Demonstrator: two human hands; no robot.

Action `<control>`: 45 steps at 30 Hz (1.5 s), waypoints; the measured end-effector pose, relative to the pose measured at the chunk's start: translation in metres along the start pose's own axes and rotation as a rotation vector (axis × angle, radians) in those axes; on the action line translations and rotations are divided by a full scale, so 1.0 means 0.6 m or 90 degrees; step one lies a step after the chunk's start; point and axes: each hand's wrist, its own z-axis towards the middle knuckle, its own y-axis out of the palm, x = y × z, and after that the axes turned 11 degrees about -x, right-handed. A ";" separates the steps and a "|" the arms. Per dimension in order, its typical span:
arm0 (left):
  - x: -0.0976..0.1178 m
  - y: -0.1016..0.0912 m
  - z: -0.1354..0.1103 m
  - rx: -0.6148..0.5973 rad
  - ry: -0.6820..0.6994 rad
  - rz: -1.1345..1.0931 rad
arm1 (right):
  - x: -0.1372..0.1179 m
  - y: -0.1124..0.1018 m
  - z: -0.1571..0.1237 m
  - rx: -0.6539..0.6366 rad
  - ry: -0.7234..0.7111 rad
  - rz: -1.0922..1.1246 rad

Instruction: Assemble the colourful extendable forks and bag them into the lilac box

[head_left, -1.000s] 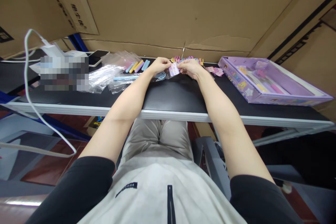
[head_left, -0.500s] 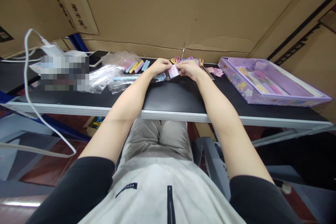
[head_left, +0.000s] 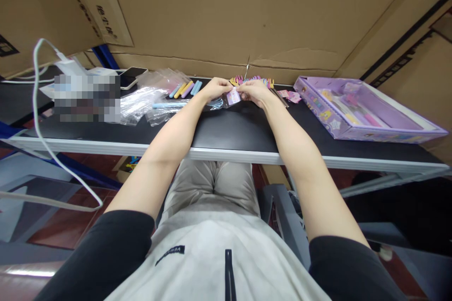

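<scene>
My left hand (head_left: 218,88) and my right hand (head_left: 255,92) meet over the back of the black table. Between them is a small purple-and-white printed card (head_left: 233,97), pinched by fingertips from both sides. Clear plastic shows at the card's lower left edge; whether it wraps the card I cannot tell. Beside my left wrist lies a clear plastic bag (head_left: 155,117) with a light blue stick-like piece (head_left: 165,105) in or on it. Light blue looped strands (head_left: 215,103) show under my left hand. Colourful wavy pieces (head_left: 251,80) lie behind my hands.
Pastel pens (head_left: 186,90) lie left of my hands, near clear bags (head_left: 136,103) and a phone (head_left: 131,77). Pink packets (head_left: 289,96) sit to the right, before a purple box tray (head_left: 339,124). A white cable (head_left: 37,99) hangs at left. Cardboard (head_left: 226,14) walls the back.
The card between my fingers has turned slightly, and more clear plastic shows around its lower left edge. Both hands stay in nearly the same place.
</scene>
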 end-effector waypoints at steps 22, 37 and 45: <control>-0.014 0.026 0.007 -0.077 0.077 0.265 | 0.006 -0.019 0.000 -0.023 0.038 0.056; -0.006 0.029 0.004 -0.075 0.070 0.279 | 0.006 -0.017 -0.005 -0.068 0.080 0.113; 0.000 0.031 -0.002 -0.079 0.064 0.288 | 0.018 -0.016 0.008 -0.080 0.066 0.089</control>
